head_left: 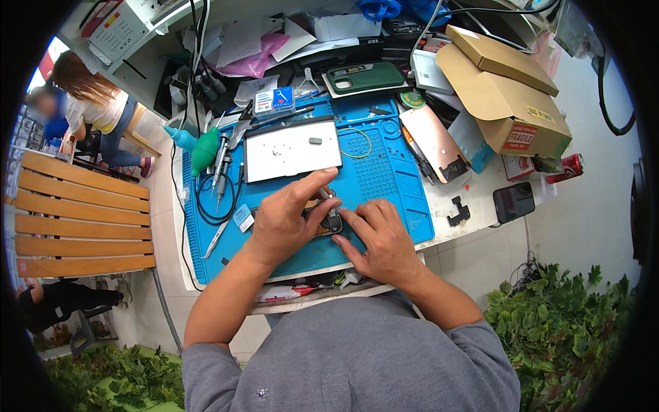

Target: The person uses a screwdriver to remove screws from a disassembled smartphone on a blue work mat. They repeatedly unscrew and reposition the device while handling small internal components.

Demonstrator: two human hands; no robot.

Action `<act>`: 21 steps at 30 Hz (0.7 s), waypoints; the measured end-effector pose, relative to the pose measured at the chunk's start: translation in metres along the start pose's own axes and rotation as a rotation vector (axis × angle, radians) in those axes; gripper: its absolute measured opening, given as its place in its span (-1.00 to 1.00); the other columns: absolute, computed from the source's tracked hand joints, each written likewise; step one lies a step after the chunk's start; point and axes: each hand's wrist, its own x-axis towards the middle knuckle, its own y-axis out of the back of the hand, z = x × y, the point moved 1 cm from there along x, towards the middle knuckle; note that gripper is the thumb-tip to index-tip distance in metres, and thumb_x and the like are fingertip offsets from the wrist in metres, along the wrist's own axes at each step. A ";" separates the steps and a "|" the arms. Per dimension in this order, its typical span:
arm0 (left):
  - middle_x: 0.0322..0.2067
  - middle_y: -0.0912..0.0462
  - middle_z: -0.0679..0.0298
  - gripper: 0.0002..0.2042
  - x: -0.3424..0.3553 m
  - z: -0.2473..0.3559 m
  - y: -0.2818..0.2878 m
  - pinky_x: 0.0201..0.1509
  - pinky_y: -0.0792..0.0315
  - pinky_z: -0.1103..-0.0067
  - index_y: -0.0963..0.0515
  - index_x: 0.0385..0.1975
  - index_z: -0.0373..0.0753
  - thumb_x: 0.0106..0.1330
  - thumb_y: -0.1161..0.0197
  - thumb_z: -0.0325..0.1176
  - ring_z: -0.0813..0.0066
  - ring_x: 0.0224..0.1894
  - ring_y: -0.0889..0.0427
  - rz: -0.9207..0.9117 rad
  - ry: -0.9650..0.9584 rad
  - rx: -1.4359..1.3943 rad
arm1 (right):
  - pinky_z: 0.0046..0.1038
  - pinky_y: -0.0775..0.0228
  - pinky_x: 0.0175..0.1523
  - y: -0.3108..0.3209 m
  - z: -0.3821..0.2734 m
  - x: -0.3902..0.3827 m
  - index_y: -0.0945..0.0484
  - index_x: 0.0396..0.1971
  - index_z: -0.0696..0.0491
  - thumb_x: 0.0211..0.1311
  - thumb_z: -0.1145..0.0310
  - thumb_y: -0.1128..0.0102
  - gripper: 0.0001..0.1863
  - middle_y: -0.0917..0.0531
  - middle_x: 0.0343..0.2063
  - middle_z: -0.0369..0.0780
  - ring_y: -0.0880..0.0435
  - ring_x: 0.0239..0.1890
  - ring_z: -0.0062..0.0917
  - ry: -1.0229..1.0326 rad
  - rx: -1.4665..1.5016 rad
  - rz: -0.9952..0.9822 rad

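An opened smartphone [333, 224], with dark and copper-coloured inner parts showing, lies on the blue repair mat [316, 255]. My left hand [283, 218] is over its left side, covering much of it. Thumb and index finger are bent toward each other around a small, shiny piece that I cannot make out. From the right, my right hand [382, 240] grips the phone's edge with fingertips and thumb. Just beyond the hands is a white tray [292, 152] with a dark frame, holding tiny screws and a small grey part.
Left on the mat are screwdrivers [220, 165], a green air blower [204, 152] and a black cable [199, 209]. A detached phone panel [432, 141], cardboard box [504, 103], red can [567, 167] and black phone-like device [513, 202] occupy the right. Another person [96, 103] is at far left.
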 end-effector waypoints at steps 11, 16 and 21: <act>-0.17 -0.84 0.20 -0.59 0.046 0.023 0.034 -0.13 -0.77 0.35 -0.65 0.10 -0.17 0.30 -0.63 -0.53 0.17 -0.24 -0.89 -0.421 -0.125 0.075 | -0.13 -0.50 0.22 -0.001 0.001 0.000 -0.72 0.18 0.20 0.32 0.27 -0.65 -0.48 -0.66 -0.09 -0.09 -0.63 0.03 -0.16 0.003 0.023 0.007; -0.16 -0.84 0.20 -0.75 0.074 0.036 0.044 -0.14 -0.71 0.25 -0.73 0.04 -0.15 0.40 -0.52 -0.44 0.06 -0.24 -0.86 -0.661 -0.067 0.177 | -0.12 -0.49 0.24 -0.001 0.002 -0.001 -0.70 0.18 0.25 0.35 0.26 -0.61 -0.48 -0.62 -0.07 -0.08 -0.60 0.06 -0.16 0.025 0.016 0.006; -0.17 -0.83 0.17 -0.68 0.088 0.050 0.043 -0.13 -0.69 0.21 -0.77 0.16 -0.09 0.44 -0.49 -0.40 0.02 -0.21 -0.86 -0.781 0.053 0.342 | -0.12 -0.49 0.23 0.001 0.001 0.000 -0.70 0.17 0.24 0.33 0.27 -0.62 -0.48 -0.62 -0.07 -0.08 -0.60 0.06 -0.15 0.024 0.023 0.005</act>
